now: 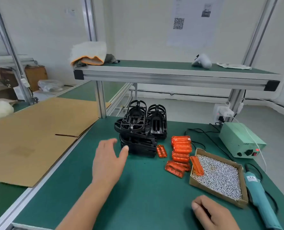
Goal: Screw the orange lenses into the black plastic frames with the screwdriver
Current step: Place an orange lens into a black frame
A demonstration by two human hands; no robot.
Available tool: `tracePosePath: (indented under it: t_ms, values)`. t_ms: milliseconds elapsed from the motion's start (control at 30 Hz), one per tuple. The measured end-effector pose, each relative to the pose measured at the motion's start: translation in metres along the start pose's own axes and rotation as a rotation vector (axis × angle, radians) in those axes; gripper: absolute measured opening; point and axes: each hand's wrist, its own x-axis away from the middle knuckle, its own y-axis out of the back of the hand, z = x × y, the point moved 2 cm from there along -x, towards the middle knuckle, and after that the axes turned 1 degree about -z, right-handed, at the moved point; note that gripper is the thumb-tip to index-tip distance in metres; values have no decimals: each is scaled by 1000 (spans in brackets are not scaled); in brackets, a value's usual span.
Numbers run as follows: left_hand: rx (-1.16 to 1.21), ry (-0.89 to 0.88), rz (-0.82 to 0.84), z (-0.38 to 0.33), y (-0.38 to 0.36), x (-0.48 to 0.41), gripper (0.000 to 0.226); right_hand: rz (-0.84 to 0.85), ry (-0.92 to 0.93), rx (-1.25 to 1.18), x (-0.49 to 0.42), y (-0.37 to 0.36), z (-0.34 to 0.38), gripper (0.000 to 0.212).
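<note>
A left hand, fingers spread and empty, hovers just beside stacked black plastic frames on the green desk. Orange lenses lie between the frames and a tray of screws. The right hand rests loosely curled, holding nothing.

Black frames: open-ribbed plastic, stacked in a pile toward the back of the bench. Orange lenses: translucent, scattered loosely to their right. Screwdriver: teal, corded, lying flat near the right edge.

White walls; green-topped bench, aluminium-framed shelf above.
</note>
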Motion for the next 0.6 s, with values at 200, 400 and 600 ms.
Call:
tracePosePath:
  t_ms: [200,400,600]
  values:
    - [-302,-85,-56,-56,-17,-67,107,-28,-20,-26,3,1,0,14]
    - [-602,-66,125,-72,-49,-106,110,8,-50,-53,4,2,-1,12]
    - [-496,-125,91,-62,-58,-105,68,54,-81,-95,3,4,-4,11]
